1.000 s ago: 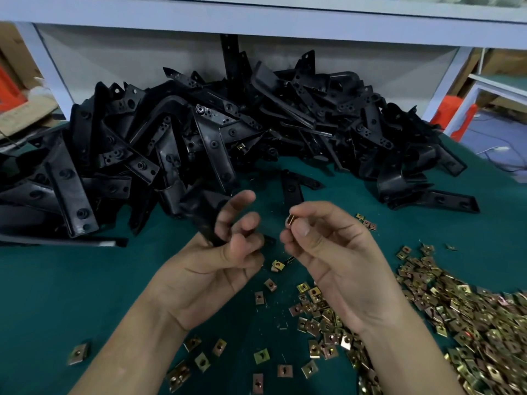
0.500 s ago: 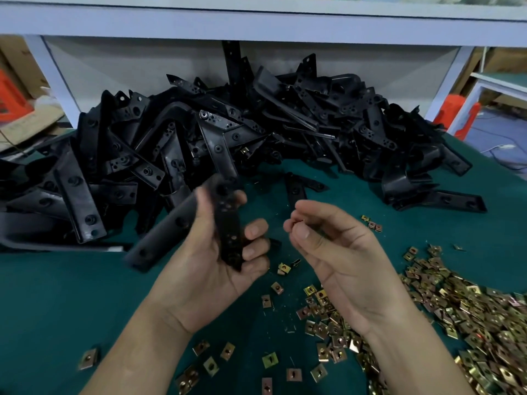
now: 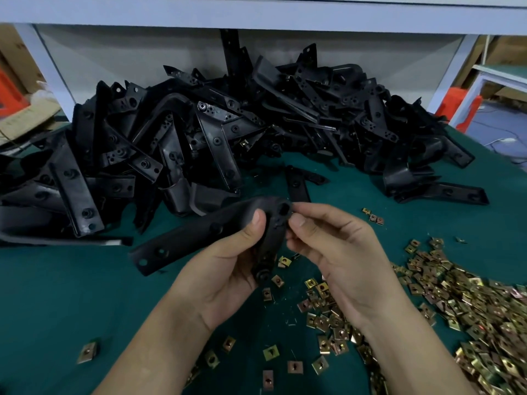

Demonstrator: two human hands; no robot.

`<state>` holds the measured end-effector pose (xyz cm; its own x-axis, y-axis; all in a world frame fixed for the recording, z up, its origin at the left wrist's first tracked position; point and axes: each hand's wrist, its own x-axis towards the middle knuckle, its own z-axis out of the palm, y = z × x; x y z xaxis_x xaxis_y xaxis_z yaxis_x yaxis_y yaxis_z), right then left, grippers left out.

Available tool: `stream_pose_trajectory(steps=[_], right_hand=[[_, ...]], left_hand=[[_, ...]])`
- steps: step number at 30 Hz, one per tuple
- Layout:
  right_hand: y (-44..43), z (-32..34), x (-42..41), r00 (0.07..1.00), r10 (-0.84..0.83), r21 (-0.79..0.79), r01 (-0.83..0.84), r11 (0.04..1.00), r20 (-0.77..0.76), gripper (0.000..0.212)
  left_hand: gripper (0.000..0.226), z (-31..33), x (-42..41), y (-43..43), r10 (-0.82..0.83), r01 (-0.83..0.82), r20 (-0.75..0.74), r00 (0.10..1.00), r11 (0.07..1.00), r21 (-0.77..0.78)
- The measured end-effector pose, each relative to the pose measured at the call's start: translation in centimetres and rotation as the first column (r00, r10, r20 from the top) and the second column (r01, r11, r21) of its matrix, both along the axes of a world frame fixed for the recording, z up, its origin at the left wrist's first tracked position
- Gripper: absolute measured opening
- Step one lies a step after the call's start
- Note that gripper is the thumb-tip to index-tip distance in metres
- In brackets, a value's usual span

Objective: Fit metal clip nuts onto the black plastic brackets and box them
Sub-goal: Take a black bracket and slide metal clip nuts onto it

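Observation:
My left hand (image 3: 228,269) grips a black plastic bracket (image 3: 199,235), thumb over its bend; the long arm sticks out to the lower left. My right hand (image 3: 336,258) pinches at the bracket's upper corner beside a hole. A clip nut was in those fingers a moment ago; it is hidden now. A big heap of black brackets (image 3: 228,132) fills the back of the table. Loose brass-coloured clip nuts (image 3: 456,303) lie piled at the right and scattered under my hands.
The green table top (image 3: 57,303) runs to a white shelf frame (image 3: 256,12) behind the heap. Cardboard (image 3: 20,121) sits at far left, an orange object (image 3: 459,106) at right. A single nut (image 3: 88,352) lies alone at lower left.
My left hand has swung the bracket round so that its bend points up. The right hand has moved left and its fingertips now touch the bracket's corner.

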<state>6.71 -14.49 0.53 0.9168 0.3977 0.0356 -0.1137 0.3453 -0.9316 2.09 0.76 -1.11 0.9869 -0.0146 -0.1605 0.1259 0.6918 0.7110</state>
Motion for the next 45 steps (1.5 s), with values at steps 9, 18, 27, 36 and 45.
stream_pose_trajectory(steps=[9,18,27,36,45], right_hand=[[-0.1,0.1,0.0,0.998,0.066,0.046,-0.065,0.997,-0.008,0.020],[-0.2,-0.1,0.0,0.996,0.051,-0.033,-0.048,0.998,0.077,0.022],[0.0,-0.9,0.0,0.993,0.038,-0.124,-0.024,0.992,0.115,0.034],[0.4,-1.0,0.0,0.992,0.037,-0.225,-0.009,0.974,0.121,0.030],[0.0,-1.0,0.2,0.994,0.054,-0.165,-0.037,0.986,0.096,0.019]], left_hand=[[0.046,-0.4,0.4,-0.2,0.022,-0.028,-0.059,0.998,0.995,-0.096],[0.049,-0.5,0.4,-0.3,0.032,-0.040,-0.057,0.998,0.988,-0.147],[0.063,-1.1,0.5,-0.1,-0.082,0.072,-0.100,0.992,0.992,-0.099],[0.020,-1.0,0.2,0.6,-0.057,0.053,-0.051,0.997,0.995,-0.081],[0.021,-1.0,0.4,0.5,0.014,-0.028,-0.108,0.994,0.992,-0.127]])
